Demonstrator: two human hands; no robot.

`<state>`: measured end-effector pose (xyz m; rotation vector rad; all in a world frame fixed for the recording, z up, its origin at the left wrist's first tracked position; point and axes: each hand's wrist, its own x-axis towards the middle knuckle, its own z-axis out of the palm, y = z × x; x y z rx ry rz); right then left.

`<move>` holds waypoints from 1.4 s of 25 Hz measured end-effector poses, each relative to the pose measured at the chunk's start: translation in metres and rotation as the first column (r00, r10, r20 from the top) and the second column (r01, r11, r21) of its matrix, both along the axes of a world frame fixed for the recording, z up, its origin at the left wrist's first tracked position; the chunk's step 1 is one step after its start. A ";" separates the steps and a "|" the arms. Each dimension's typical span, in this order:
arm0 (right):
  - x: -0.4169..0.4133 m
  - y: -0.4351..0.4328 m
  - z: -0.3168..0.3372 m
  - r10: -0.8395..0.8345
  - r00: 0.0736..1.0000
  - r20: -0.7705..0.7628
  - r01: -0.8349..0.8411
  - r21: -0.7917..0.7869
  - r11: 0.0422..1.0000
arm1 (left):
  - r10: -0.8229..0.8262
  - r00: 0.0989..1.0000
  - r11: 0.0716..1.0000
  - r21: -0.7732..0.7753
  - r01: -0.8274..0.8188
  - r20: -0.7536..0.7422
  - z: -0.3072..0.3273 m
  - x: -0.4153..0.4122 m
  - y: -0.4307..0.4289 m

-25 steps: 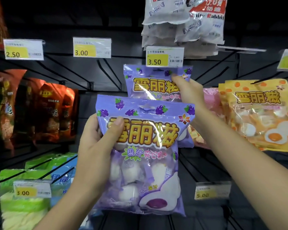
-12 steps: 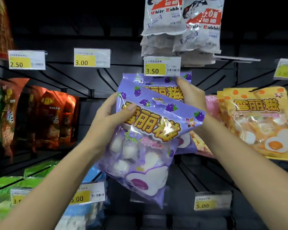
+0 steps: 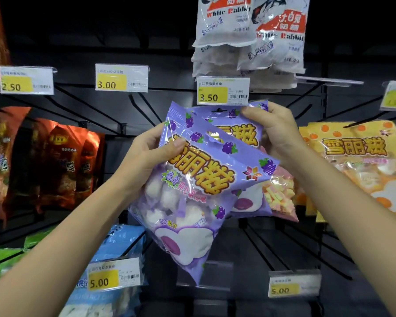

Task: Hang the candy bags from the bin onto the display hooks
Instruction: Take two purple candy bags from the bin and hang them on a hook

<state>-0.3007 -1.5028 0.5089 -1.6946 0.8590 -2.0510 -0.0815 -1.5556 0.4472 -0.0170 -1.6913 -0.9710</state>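
Purple film, glossy and crinkled, forms the front candy bag (image 3: 192,193), which sits tilted in front of the display hook under the 3.50 price tag (image 3: 223,90). Head view: the left hand (image 3: 146,161) closes its grip on the bag's upper left edge, thumb across the printed face. The right hand (image 3: 277,131) closes its grip on the header of a second purple bag (image 3: 238,126) behind it. Judged light and soft, with loose marshmallow pieces that shift; the film looks slippery. Hold by the stiff sealed header, beside the punched hang hole (image 3: 215,136), not the filled body.
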 end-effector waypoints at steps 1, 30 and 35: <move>-0.001 -0.001 0.003 -0.029 0.999 -0.035 0.029 -0.017 0.999 | 0.008 1.000 1.000 -0.013 -0.008 0.001 0.001 0.000 -0.001; -0.004 0.005 -0.025 -0.332 0.942 0.043 0.331 -0.277 0.902 | 0.266 0.948 0.964 0.072 -0.257 -0.177 -0.001 -0.021 -0.014; 0.004 0.015 -0.047 -0.279 0.956 -0.086 0.260 -0.183 0.948 | 0.295 0.939 0.947 0.187 -0.262 -0.175 -0.001 -0.036 -0.010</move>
